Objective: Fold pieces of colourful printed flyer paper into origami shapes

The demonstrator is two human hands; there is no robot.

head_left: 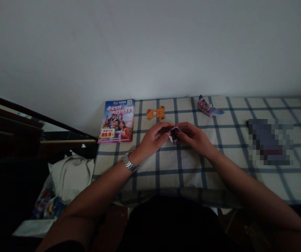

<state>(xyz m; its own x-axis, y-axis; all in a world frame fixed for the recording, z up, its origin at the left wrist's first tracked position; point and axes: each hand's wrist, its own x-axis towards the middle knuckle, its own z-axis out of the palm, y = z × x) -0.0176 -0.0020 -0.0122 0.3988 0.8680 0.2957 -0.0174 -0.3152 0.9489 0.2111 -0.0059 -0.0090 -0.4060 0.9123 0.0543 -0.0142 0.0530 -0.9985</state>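
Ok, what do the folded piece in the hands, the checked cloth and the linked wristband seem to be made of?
Folded piece: probably printed paper, from its creased, patterned faces; finish unclear.
Checked cloth: matt fabric, possibly cotton; it drapes over the front edge.
Linked wristband: apparently polished metal, judging by bright silver highlights.

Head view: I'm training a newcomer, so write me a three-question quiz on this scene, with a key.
1. On which of the person's own sides is the watch worn: A) left; B) right?
2. True or false: the bear lies to the right of the flyer.
3. Fill the gap: the left hand and right hand hold ____.

Key: 1. A; 2. true; 3. folded paper.
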